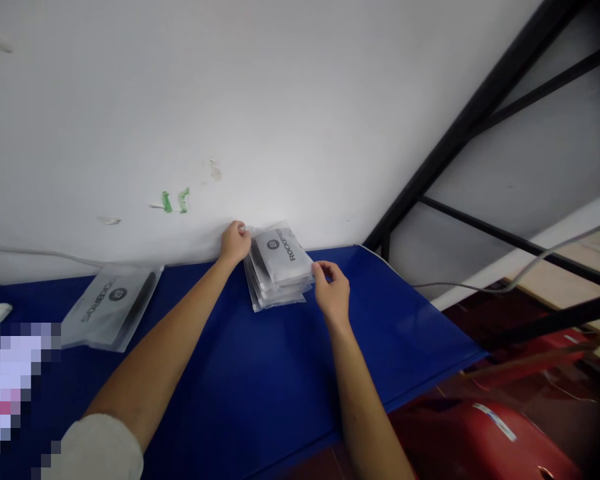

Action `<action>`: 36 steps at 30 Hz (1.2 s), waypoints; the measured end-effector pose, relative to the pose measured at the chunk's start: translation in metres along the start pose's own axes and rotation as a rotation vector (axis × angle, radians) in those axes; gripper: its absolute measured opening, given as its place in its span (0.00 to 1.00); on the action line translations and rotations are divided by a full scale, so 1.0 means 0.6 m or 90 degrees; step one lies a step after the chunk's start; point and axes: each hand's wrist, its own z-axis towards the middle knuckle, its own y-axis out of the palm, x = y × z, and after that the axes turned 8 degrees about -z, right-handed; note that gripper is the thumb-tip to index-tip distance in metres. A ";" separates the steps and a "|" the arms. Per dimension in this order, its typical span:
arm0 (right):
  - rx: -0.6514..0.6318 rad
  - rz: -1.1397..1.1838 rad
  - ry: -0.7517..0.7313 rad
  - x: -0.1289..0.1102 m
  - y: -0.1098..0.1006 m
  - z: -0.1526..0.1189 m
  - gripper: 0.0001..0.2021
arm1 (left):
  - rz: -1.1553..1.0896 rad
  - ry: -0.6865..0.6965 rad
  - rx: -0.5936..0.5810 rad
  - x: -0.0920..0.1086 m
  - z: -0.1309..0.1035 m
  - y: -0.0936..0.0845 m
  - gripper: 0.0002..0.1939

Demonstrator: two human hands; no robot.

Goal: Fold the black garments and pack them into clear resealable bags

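A stack of frosted plastic zip bags (pixel 279 293) lies on the blue table against the wall. Its top bag (pixel 285 257) carries a dark round logo and the word ROCKBROS. My left hand (pixel 236 242) pinches the far left corner of the top bag, fingers closed. At the near right corner of the same bag, my right hand (pixel 333 293) has thumb and forefinger pressed together on the edge. Farther left, a separate frosted bag (pixel 107 303) with the same print lies flat, something dark showing along its right side.
The blue table (pixel 250 387) runs along a white wall (pixel 300 120) with green tape scraps. A black metal frame (pixel 445 143) rises at the right, with a grey cable (pixel 480 288) across it. A red stool (pixel 485 437) stands below the table's right edge. A pixelated patch covers the lower left.
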 end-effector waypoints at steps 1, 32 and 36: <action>0.004 0.000 -0.005 -0.001 0.001 -0.001 0.17 | -0.001 -0.007 -0.001 -0.004 -0.006 0.000 0.13; -0.491 -0.244 -0.490 -0.045 0.093 -0.254 0.22 | 0.308 0.056 -0.165 -0.155 -0.405 -0.229 0.24; -0.486 -0.242 -0.500 -0.041 0.094 -0.254 0.22 | 0.313 0.049 -0.147 -0.152 -0.406 -0.228 0.24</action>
